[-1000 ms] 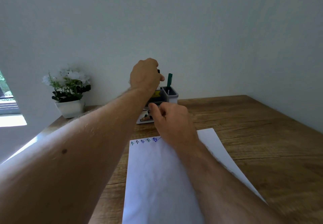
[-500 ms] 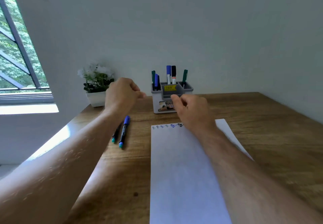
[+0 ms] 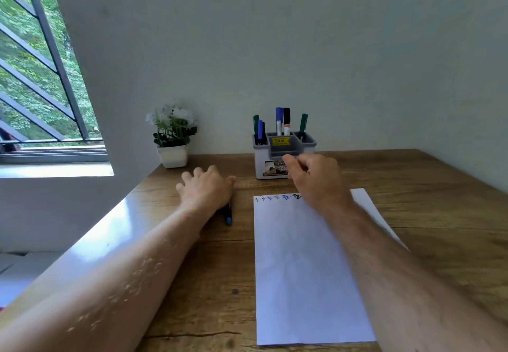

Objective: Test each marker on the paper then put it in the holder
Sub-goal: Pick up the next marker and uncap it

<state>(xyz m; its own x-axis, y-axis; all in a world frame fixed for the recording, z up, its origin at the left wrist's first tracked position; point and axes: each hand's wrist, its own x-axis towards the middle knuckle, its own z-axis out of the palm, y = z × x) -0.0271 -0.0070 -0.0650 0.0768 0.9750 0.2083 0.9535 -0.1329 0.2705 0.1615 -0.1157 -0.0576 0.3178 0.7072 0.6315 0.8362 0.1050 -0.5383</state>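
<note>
At the centre of the frame, the left hand [image 3: 204, 189] lies palm down on the wooden desk [image 3: 412, 200], fingers spread and fairly straight, covering most of a marker [image 3: 228, 215] whose teal end shows below the palm; whether its grip has closed on the marker cannot be told. To the right, the right hand [image 3: 316, 178] hovers above the top edge of the paper [image 3: 299, 269], fingers loosely curled, holding nothing visible. Small coloured scribbles [image 3: 277, 197] run along the paper's top. Just behind the right hand stands the grey holder [image 3: 261, 159] with several markers [image 3: 283, 120] upright in its compartments. A potted plant [image 3: 173, 137] sits at centre left, beside the window [image 3: 35, 76].
</note>
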